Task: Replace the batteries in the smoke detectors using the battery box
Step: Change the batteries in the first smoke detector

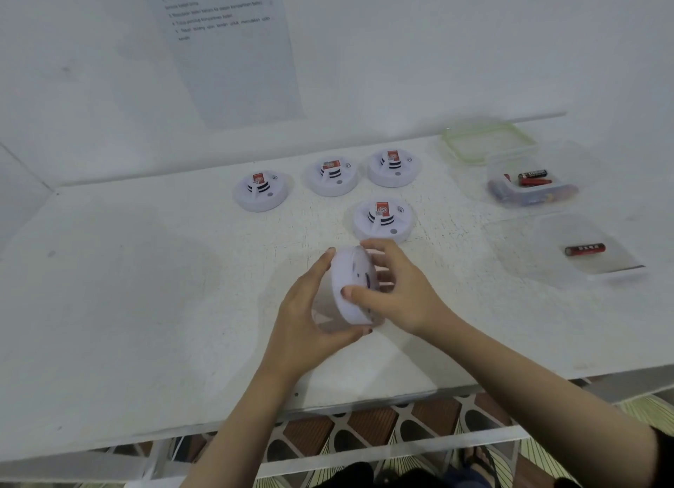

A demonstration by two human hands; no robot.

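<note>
White plastic is filling the head view. A white table [146, 305] is carrying five smoke detectors. The held detector [350, 287] is standing tilted on its edge near the middle. The left hand [310, 316] is cupping its back with fingers curled round the rim, and the right hand [394, 290] is gripping its front, so both are clamped on it.

The nearest detector [383, 220] is lying flat at 12 o'clock, just beyond the right fingertips. The row of three detectors [332, 176] is lying further back, from 11 to 1 o'clock. Each is showing a red label too small to read.

At 2 o'clock the clear battery box [530, 188] is sitting open, holding red-and-black batteries with blurred lettering. Its green-rimmed lid [488, 141] is lying just behind it, by the wall.

At 3 o'clock a loose red battery [584, 249] is lying on a clear plastic sheet [539, 254].

A printed paper [233, 50] is hanging on the wall at 11 o'clock, its lines unreadable.

Wide tabletop is stretching away at 9 o'clock, and the front edge is running under the forearms at 6 o'clock.
</note>
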